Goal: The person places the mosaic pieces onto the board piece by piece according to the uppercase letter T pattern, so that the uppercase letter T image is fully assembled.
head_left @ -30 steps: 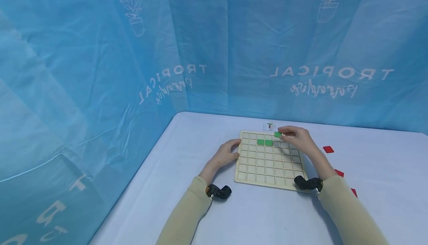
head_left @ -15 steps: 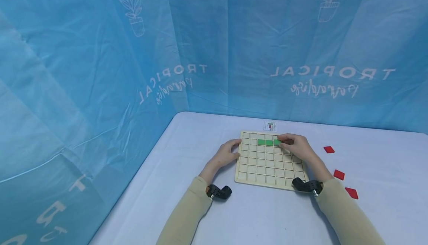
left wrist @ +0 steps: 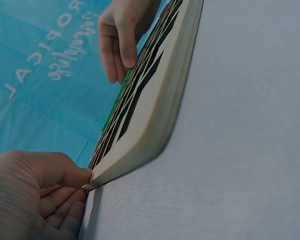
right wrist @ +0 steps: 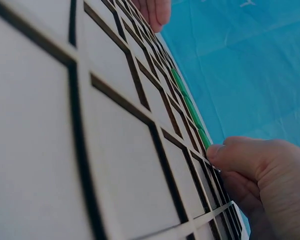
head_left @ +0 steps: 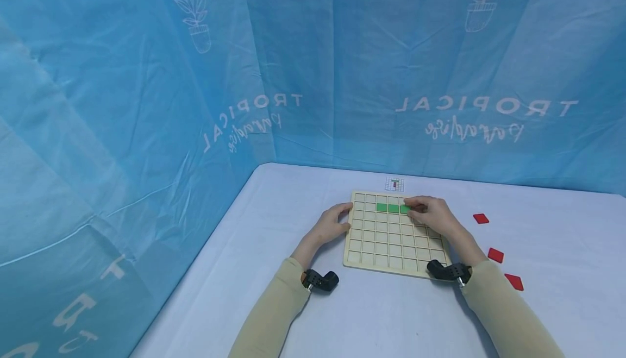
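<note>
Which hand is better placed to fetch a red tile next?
Probably the right hand, once it leaves the green tile: it is nearer the red tiles, right of the grid board; the left hand grips the board's left edge.

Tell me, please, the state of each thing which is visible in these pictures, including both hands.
Board: flat on the table, mostly unfilled
Two left green tiles: set in neighbouring squares
Rightmost green tile: in their row, seating unclear
Right hand: thumb and fingers at rightmost green tile
Left hand: touching the board's left edge
Three red tiles: loose, flat, apart
Card: flat, printed side up
Blue cloth: hanging, creased
</note>
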A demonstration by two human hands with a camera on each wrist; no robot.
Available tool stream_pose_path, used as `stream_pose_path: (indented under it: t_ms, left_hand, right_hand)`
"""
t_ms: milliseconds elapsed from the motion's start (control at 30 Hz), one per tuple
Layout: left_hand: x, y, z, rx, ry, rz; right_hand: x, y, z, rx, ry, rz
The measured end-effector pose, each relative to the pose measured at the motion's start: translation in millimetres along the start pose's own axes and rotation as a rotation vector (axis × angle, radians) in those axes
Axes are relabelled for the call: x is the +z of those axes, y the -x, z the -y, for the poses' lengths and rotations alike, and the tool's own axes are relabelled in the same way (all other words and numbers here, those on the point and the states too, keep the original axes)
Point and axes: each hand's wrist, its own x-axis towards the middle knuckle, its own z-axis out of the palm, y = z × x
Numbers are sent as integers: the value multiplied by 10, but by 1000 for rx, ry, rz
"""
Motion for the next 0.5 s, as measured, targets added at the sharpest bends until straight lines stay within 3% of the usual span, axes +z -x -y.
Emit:
stream_pose_path:
  t_ms: [300,433,500]
  left_hand:
    - [31,-14,19,-7,-1,15]
    - [15,-13,22,-6,-12,12]
    - [-1,-18,14,1,-16,7]
  right_hand:
    - [-84,34,41,52,-107,-71]
    - [-266,44,113,60,-155,-125]
    - [-383,52,111,88,-125,-175]
